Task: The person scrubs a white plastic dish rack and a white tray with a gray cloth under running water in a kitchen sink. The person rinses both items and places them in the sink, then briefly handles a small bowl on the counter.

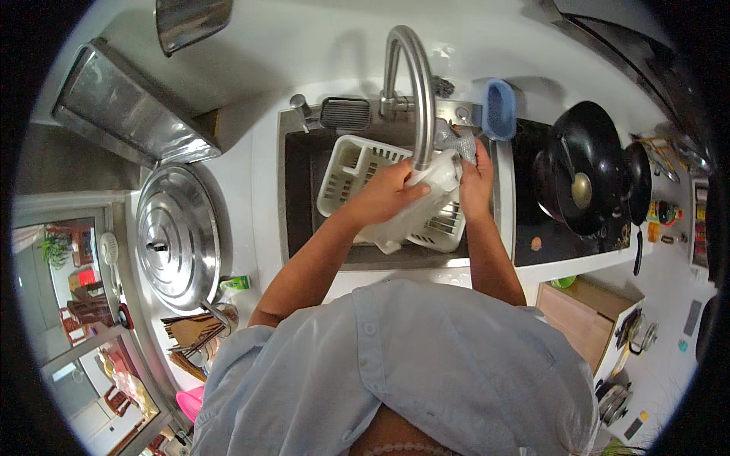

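Over the sink, my left hand grips a translucent whitish plastic item, its thumb across the top. Whether this is a tray, a lid or a bag I cannot tell. My right hand is at the far right end of the item, holding a grey mesh-like scrubbing cloth. Above the item arches the metal faucet, its spout end by my left fingers. Under both hands a white slotted plastic drain basket lies tilted in the sink, partly covered by the item and my left hand.
Right of the sink stands a black wok with a ladle on the cooktop. A blue holder is at the sink's back right corner. Leftward are a large steel lid and a container of utensils.
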Motion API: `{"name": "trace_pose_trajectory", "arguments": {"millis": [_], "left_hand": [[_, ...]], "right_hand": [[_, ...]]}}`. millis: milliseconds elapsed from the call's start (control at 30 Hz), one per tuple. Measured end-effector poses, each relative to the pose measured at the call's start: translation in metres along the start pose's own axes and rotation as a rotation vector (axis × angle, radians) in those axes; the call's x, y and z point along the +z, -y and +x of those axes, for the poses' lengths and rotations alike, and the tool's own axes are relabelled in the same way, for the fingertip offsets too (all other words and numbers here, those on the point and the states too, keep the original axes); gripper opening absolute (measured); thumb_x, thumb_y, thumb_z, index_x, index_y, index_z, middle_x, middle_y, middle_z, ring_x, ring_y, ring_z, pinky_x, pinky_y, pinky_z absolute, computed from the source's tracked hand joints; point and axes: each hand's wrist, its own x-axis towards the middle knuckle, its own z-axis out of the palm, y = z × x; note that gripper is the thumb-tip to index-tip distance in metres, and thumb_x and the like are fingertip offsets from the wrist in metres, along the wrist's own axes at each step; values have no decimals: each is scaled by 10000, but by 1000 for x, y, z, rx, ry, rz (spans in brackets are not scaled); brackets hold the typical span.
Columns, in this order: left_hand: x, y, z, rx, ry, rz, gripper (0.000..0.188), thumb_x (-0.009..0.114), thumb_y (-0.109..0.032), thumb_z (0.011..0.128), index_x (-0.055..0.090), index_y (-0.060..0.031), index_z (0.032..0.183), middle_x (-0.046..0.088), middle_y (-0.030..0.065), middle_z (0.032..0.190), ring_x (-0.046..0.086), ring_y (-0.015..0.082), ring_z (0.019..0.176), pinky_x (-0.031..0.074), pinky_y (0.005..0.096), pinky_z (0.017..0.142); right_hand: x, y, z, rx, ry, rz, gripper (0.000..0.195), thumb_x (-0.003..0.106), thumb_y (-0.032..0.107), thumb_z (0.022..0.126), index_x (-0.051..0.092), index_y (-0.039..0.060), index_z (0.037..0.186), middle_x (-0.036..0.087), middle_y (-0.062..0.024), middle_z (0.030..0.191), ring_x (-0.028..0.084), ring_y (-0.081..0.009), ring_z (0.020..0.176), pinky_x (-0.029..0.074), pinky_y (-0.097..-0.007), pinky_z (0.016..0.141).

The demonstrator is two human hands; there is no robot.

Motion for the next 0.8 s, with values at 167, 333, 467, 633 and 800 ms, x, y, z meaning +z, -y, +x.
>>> {"name": "trace_pose_trajectory", "arguments": {"millis": [167,333,467,633,800], "left_hand": [[20,7,17,-55,-67,573,327,565,-269,912,567,-3,1101,634,249,834,627,439,798,493,487,722],[-7,36,24,-79,-77,415,312,595,-119,772,577,25,1048,647,258,910,639,409,872,493,473,777],[-23,29,-2,27,-190,173,304,510,-14,742,563,25,1039,623,229,1014,604,368,968,460,414,814],[-21,29,-15,-109,-258,35,443,467,17,744,544,-17,1180,615,140,1010,582,253,921,440,327,862],[-17,31,-23,-180,-267,-475,382,477,-35,791,578,-27,1159,620,82,1048,581,181,962,451,307,875]], "right_hand": [[4,19,-34,-314,113,-155,503,497,12,849,467,41,1351,415,-168,1434,385,-273,1335,283,-394,1105],[53,20,-69,-538,177,-495,552,613,119,818,441,-7,1327,358,-223,1424,296,-386,1368,247,-453,1118],[67,3,-57,-519,164,-528,397,597,88,830,488,-18,1196,470,-228,1229,416,-420,1213,333,-481,1023],[79,-30,-6,-259,26,-289,257,537,74,861,484,2,1102,511,-231,1061,503,-409,981,409,-457,878],[102,11,-38,-123,101,-223,392,496,53,860,463,7,1248,571,-234,1112,535,-419,1040,430,-477,892]]}}
